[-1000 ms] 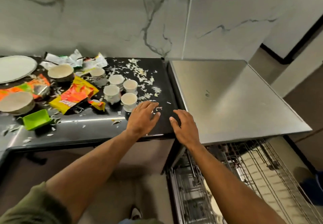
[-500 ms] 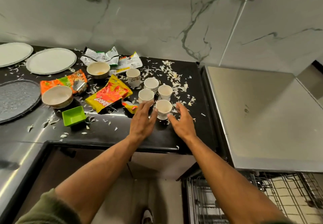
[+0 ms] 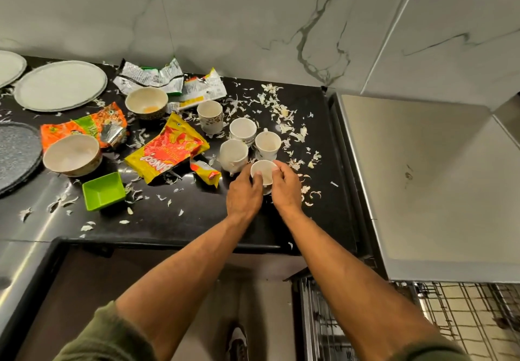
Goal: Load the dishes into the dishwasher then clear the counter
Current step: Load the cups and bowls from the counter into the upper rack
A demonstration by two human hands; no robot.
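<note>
Writing: yellow snack packet (image 3: pixel 166 152) carries red lettering, upside down to camera, not fully legible. Print on silver wrappers (image 3: pixel 152 78) too small to read.
Hands: left hand (image 3: pixel 243 196) and right hand (image 3: pixel 285 189) both curled round white cup (image 3: pixel 264 171), gripping opposite sides at rim.
Cup upright, mouth up, long axis near vertical, just in front of other cups (image 3: pixel 243 130) on black counter (image 3: pixel 197 220).
</note>
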